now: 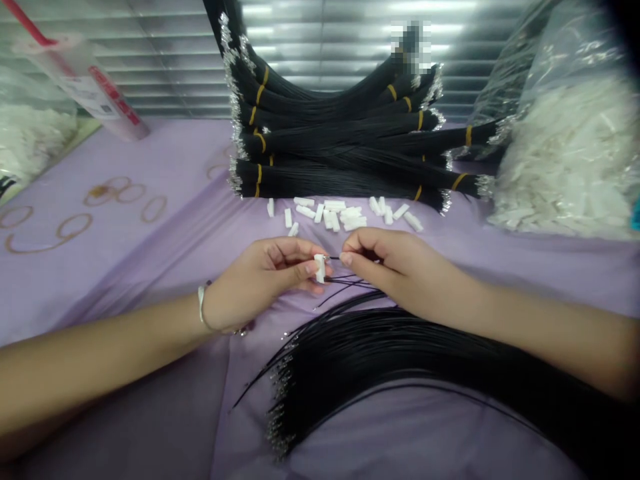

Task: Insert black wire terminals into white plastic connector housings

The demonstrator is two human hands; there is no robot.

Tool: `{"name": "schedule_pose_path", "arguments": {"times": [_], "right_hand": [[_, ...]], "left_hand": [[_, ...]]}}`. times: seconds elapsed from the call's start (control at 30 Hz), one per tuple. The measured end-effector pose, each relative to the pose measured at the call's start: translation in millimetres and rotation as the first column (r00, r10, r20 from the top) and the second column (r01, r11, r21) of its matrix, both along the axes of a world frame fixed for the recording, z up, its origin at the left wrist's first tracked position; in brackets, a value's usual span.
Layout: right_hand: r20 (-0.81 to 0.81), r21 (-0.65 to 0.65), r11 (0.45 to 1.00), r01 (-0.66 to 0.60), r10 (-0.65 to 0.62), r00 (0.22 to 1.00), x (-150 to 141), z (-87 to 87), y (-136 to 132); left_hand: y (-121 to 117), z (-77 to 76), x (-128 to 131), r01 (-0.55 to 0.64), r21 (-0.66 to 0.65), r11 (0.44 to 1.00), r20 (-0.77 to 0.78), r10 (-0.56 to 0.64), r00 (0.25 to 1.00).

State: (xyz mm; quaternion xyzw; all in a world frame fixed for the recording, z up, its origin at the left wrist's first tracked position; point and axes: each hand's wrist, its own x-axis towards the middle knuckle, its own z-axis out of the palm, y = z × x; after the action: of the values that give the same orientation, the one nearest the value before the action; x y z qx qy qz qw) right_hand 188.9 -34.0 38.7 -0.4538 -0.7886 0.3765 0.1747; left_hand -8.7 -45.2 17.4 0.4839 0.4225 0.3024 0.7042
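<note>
Between the thumb and fingers of my left hand (273,273) is a small white connector housing (319,269). A few black wires run out of its right side near the lower end. My right hand (387,267) pinches a thin black wire (335,258), whose metal terminal meets the housing's upper end; how far it sits inside I cannot tell. Just below both hands lies a thick bundle of loose black wires (400,353), with bare metal terminals at its left end. Several more white housings (345,217) are scattered on the cloth beyond my fingers.
Black wire bundles (340,147) tied with yellow bands are stacked at the back against the blinds (175,60). A clear bag of white pieces (570,153) stands right, another bag (35,133) left. A cup with a red straw (95,87) and rubber bands (75,227) sit on the purple cloth (165,267).
</note>
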Motion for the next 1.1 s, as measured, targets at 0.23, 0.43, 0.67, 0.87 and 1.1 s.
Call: {"name": "schedule_pose_path", "arguments": {"times": [0.23, 0.43, 0.67, 0.87, 1.1], "right_hand": [[-0.010, 0.038, 0.999, 0.011, -0.011, 1.000, 0.4, -1.8, -1.7], [0.008, 0.071, 0.997, -0.008, 0.008, 1.000, -0.2, -2.7, -3.8], [0.011, 0.041, 0.999, 0.002, -0.002, 1.000, -0.7, -0.9, -4.3], [0.033, 0.029, 1.000, 0.011, -0.012, 0.999, -0.5, 2.6, -5.3], [0.021, 0.012, 1.000, 0.011, -0.012, 1.000, -1.0, 4.7, -6.2]], "left_hand": [[-0.7, 4.2, -0.2, 0.013, 0.022, 1.000, -0.069, -0.011, 0.998], [-0.7, 7.6, 1.4, 0.016, 0.043, 0.999, -0.144, -0.009, 0.990], [-1.2, 5.8, 0.6, 0.013, 0.047, 0.999, -0.153, -0.006, 0.988], [-1.2, 6.3, 1.5, 0.009, 0.040, 0.999, -0.148, -0.003, 0.989], [-1.8, 7.8, 2.7, 0.009, 0.065, 0.998, -0.194, 0.003, 0.981]]}}
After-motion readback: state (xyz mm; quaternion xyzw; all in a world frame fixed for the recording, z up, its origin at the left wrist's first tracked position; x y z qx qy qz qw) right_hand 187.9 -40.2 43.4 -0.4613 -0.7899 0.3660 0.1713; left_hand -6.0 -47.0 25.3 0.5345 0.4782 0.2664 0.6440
